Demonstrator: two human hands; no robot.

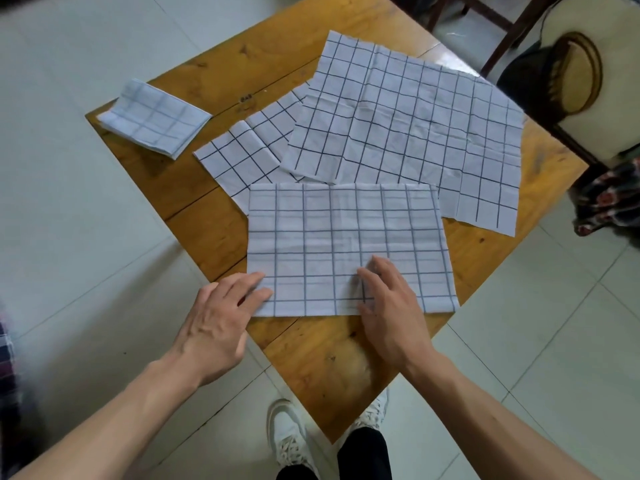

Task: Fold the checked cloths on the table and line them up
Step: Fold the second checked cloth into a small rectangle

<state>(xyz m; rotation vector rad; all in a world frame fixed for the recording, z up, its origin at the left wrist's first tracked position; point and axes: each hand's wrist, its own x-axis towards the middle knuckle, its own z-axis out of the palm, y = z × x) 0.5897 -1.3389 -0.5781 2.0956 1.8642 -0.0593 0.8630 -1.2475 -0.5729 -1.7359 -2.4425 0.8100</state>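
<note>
Both hands, left [216,318] and right [389,315], lie flat-fingered on the half-folded cloth [346,237].

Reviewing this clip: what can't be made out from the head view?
- Partly covered cloth: the large open cloth and the half-folded cloth overlap it, so its full extent is hidden.
- Small folded cloth: layer count too fine to tell.
- Half-folded cloth's near edge: partly hidden under the left hand and right hand.
- Patterned fabric at the left edge: blurred and cut off.
- Chair: cut off by the right edge.
</note>
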